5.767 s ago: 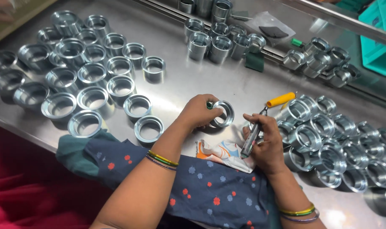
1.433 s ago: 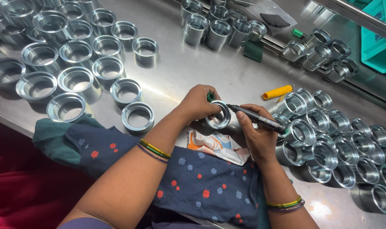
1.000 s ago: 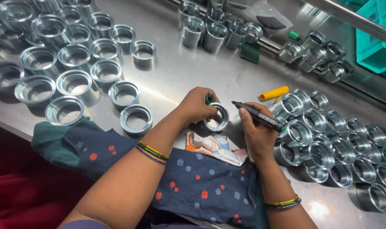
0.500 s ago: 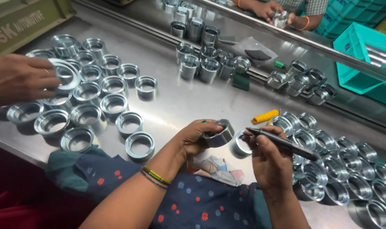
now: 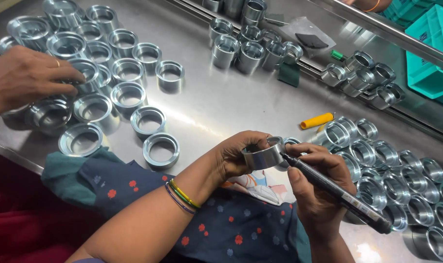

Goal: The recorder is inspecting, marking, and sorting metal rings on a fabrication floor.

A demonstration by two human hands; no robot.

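The left hand (image 5: 238, 158) grips a shiny metal ring (image 5: 263, 153) above the steel table (image 5: 216, 109). The right hand's (image 5: 319, 190) fingers close around a black marker pen (image 5: 338, 192), its tip touching the ring's side.

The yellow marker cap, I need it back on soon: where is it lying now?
In the head view, the yellow cap lies on the steel table, right of centre, beyond the right hand and just left of the right-side cluster of metal rings.
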